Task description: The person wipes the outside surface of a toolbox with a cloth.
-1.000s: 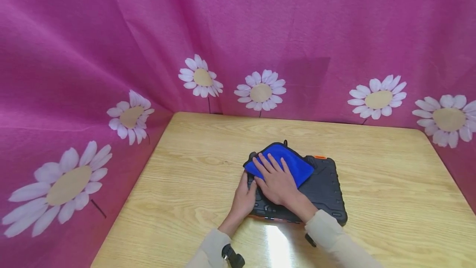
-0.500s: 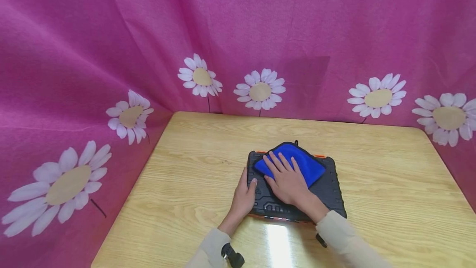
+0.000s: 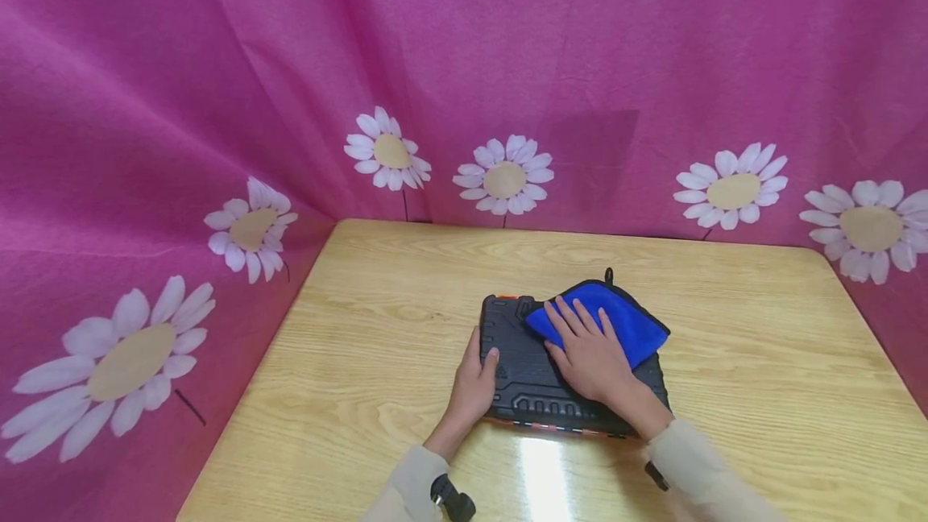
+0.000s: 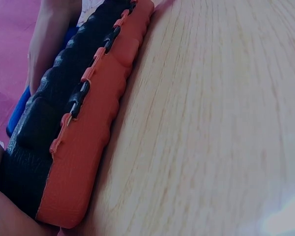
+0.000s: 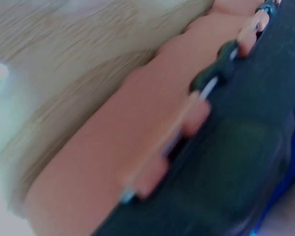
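A flat black plastic case (image 3: 525, 369) with an orange lower half lies on the table. Its hinged side (image 4: 81, 105), with a metal pin, faces the person. My left hand (image 3: 473, 385) holds the case's left edge, thumb on top and the other fingers along the side. Spread over the right part of the lid is a blue cloth (image 3: 638, 329) with black trim and a small loop. My right hand (image 3: 590, 361) lies flat on this cloth, fingers extended. In the right wrist view the hinge side (image 5: 187, 118) is blurred, and a strip of blue cloth (image 5: 291, 162) shows at the edge.
The wooden table (image 3: 377, 329) stretches out on both sides of the case. Behind and to the left hangs a magenta curtain (image 3: 464, 39) printed with white daisies. Light glares off the table's front. A dark strapped device (image 3: 455, 499) sits on the left wrist.
My right hand has slid the blue cloth to the right across the lid, uncovering the lid's left part. The left hand keeps its hold and the case stays about where it was.
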`<state>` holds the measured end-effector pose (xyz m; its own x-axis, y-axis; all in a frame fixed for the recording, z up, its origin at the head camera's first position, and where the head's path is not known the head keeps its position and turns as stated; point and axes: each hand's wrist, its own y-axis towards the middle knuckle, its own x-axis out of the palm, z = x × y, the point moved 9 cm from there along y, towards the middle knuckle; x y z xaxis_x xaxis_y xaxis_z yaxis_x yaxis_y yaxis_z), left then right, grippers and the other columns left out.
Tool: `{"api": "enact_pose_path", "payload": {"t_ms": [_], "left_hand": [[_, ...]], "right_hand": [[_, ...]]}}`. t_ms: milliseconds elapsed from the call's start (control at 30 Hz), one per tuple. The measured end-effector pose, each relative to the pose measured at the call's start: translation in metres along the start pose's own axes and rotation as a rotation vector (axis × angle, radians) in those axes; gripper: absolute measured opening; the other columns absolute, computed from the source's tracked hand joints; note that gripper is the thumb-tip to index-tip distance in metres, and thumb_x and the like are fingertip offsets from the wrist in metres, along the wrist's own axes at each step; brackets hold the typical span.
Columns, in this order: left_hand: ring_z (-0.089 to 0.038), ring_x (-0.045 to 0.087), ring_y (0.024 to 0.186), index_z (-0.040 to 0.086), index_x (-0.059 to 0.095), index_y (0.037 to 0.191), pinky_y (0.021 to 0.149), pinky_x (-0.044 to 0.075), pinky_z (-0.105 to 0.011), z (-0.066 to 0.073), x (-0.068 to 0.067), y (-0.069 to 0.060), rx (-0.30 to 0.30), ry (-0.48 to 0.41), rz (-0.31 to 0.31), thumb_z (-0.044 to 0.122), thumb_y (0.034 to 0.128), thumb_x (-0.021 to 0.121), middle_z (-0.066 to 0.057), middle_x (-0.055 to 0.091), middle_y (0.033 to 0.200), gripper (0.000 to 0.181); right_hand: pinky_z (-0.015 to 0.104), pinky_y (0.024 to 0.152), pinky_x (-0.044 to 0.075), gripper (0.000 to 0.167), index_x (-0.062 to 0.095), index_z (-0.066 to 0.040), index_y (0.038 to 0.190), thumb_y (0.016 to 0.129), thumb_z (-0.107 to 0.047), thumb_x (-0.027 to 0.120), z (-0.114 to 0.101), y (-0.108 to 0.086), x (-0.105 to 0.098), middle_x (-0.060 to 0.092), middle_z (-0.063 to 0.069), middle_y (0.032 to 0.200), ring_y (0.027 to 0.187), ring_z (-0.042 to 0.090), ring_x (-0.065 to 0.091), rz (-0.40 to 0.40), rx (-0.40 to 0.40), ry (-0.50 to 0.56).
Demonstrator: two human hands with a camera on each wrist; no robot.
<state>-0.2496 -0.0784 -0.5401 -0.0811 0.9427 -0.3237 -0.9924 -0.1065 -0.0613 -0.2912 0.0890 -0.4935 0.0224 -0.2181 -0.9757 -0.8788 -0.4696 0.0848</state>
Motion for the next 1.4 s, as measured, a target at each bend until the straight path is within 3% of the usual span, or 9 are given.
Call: {"api": "enact_pose_path", "payload": {"t_ms": [167,433,633,867,1133,1400], "left_hand": [[-0.035,0.018,0.148,0.001,0.015,0.159,0.118,0.017,-0.051,-0.001,0.0,0.0,-0.004,-0.002,0.0,0.02,0.1086,0.039,-0.019,0.021,0.162,0.059],[-0.034,0.017,0.148,0.001,0.015,0.159,0.118,0.016,-0.051,-0.003,-0.001,0.001,-0.009,-0.011,-0.002,0.02,0.1086,0.038,-0.019,0.021,0.162,0.059],[-0.034,0.017,0.149,0.001,0.014,0.159,0.118,0.016,-0.051,-0.002,0.0,0.0,-0.008,-0.011,-0.008,0.02,0.1086,0.038,-0.018,0.02,0.162,0.059],[-0.034,0.017,0.149,0.001,0.014,0.159,0.118,0.016,-0.051,0.002,0.0,0.0,0.007,-0.025,-0.006,0.018,0.1084,0.038,-0.019,0.021,0.162,0.058],[-0.034,0.018,0.148,0.002,0.015,0.159,0.118,0.016,-0.052,0.002,0.001,-0.001,0.017,-0.047,-0.001,0.018,0.1082,0.038,-0.018,0.022,0.162,0.058],[-0.036,0.019,0.148,0.0,0.016,0.158,0.117,0.018,-0.053,0.001,0.001,-0.001,0.0,-0.027,0.011,0.02,0.1083,0.038,-0.02,0.023,0.161,0.058]], "right_hand": [[0.064,0.116,0.006,0.064,0.031,-0.008,0.157,0.103,-0.033,0.053,0.012,-0.006,-0.005,0.028,0.017,0.16,0.148,0.04,0.018,0.027,-0.007,0.036],[0.064,0.114,0.013,0.063,0.034,0.005,0.152,0.1,-0.021,0.059,0.026,-0.015,-0.017,0.033,0.025,0.156,0.145,0.044,0.023,0.086,-0.027,0.087],[0.065,0.113,0.015,0.06,0.036,0.007,0.15,0.099,-0.013,0.06,0.035,-0.021,-0.02,0.034,0.027,0.154,0.144,0.045,0.025,0.102,-0.023,0.089],[0.063,0.115,0.014,0.059,0.037,0.005,0.151,0.099,-0.015,0.058,0.048,-0.028,-0.024,0.034,0.025,0.155,0.144,0.044,0.026,0.13,0.003,0.081],[0.063,0.116,0.009,0.064,0.031,0.003,0.154,0.103,-0.027,0.054,0.067,-0.041,-0.024,0.029,0.026,0.157,0.146,0.044,0.02,0.103,0.078,0.102],[0.064,0.115,0.011,0.058,0.035,0.008,0.15,0.103,-0.02,0.053,0.062,-0.045,-0.028,0.032,0.029,0.155,0.144,0.047,0.023,0.147,0.03,0.125]]}}
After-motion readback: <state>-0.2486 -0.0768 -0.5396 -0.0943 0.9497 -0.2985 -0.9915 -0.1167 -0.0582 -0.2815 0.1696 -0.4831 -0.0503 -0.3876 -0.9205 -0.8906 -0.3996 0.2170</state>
